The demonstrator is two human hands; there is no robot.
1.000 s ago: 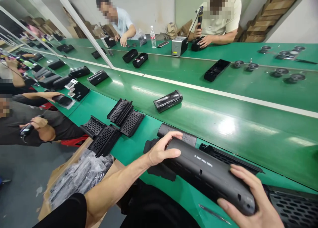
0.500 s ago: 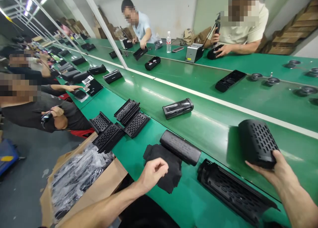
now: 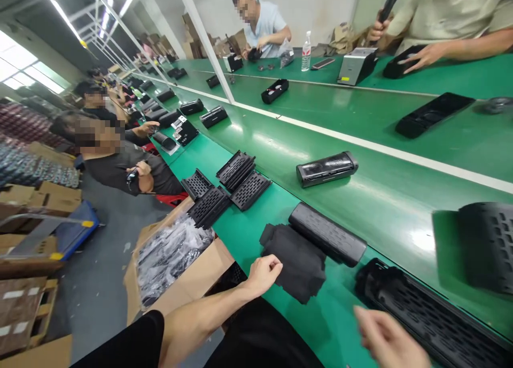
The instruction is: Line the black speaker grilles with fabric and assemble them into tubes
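My left hand is curled closed at the left edge of a stack of thin black notched sheets; nothing shows in its fingers. Blurred by motion, my right hand hovers at the bottom with loosely bent fingers and no visible object in them. Beside it lies a long black perforated shell, hollow side up. Behind the sheets rests a closed-side-up black perforated cover. A black speaker housing with slotted holes stands on the green belt, partly cut off by the right edge.
Several perforated black panels lie stacked on the bench to the left. Below them is a cardboard box of plastic-wrapped parts. Another black housing sits on the belt. Co-workers sit left and across the line.
My right hand has let go of the speaker housing, left it on the belt and drawn back toward me. My left hand stays curled by the sheets. The view has swung left.
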